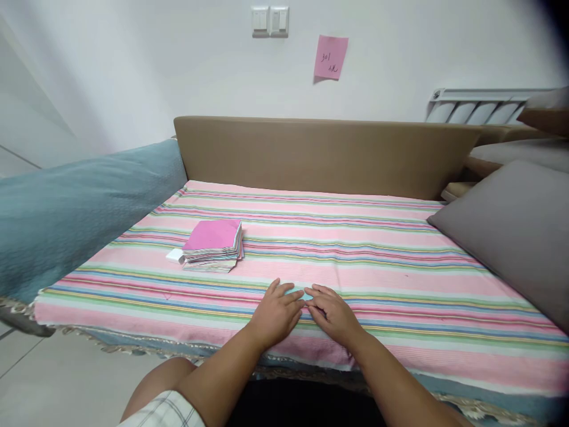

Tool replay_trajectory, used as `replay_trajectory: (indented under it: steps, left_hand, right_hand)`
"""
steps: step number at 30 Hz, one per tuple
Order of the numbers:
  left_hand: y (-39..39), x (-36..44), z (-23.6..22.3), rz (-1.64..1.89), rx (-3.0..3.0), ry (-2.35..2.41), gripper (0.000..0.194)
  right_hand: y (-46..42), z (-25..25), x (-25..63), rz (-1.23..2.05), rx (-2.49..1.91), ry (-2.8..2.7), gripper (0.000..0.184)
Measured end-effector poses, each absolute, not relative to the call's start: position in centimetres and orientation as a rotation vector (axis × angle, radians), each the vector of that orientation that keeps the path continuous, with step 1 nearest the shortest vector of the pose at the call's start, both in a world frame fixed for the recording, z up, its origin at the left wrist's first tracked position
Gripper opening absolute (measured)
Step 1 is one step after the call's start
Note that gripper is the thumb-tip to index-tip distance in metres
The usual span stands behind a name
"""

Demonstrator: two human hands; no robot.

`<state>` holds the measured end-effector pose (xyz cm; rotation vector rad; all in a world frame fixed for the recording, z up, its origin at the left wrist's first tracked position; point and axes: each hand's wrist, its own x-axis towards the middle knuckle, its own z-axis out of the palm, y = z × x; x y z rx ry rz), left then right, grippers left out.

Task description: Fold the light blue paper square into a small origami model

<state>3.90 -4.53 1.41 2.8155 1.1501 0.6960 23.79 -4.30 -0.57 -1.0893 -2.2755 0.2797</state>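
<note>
My left hand [279, 311] lies palm down on the striped cloth [377, 237], its fingers spread and stretched out. My right hand [332, 311] rests just beside it, fingers extended and slightly bent, the fingertips of both hands nearly meeting. A small light-blue patch [297, 290], perhaps paper, shows between and under the fingertips; most of it is hidden, so I cannot tell its shape. Ahead and to the left sits a stack of square paper sheets [213, 243] with a pink sheet on top and uneven layered edges. A small white block [175, 255] touches its left side.
Behind the cloth rises a brown sofa backrest [311, 154]. A blue-covered armrest [98, 196] bounds the left, and grey cushions [515, 231] pile up at the right. A pink note [331, 57] and light switches [269, 22] are on the wall, with a radiator [480, 104] farther right.
</note>
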Motion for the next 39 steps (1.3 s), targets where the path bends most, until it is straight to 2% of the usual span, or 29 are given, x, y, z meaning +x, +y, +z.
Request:
replay_trajectory:
  steps: [10,16,18,25,33,39]
  left_hand:
    - [-4.3,3.5,1.2,0.611,2.784,1.171,0.023]
    - [-4.2,3.6,1.4,0.627,2.777,1.163,0.022]
    - [-4.2,3.7,1.4,0.632,2.775,1.162,0.022]
    - [-4.2,3.7,1.5,0.644,2.773,1.162,0.022]
    - [-4.3,3.8,1.6,0.647,2.759,1.167,0.022]
    - [-4.2,3.6,1.7,0.682,2.746,1.153,0.023]
  right_hand:
    - [-4.1,-0.3,26.0,0.255,-1.138,-2.367,0.024]
    - [-4.1,0.3,27.2,0.218,-1.162,-2.246,0.018]
    - [-4.1,0.5,27.2,0.19,-1.199,-2.175,0.022]
    - [-4.2,0.1,24.8,0.16,-1.182,-2.154,0.021]
    - [-4.0,-0.2,23.2,0.169,-1.209,-2.211,0.03]
    - [-3.6,-0.6,22.7,0.176,-1.266,-2.212,0.027]
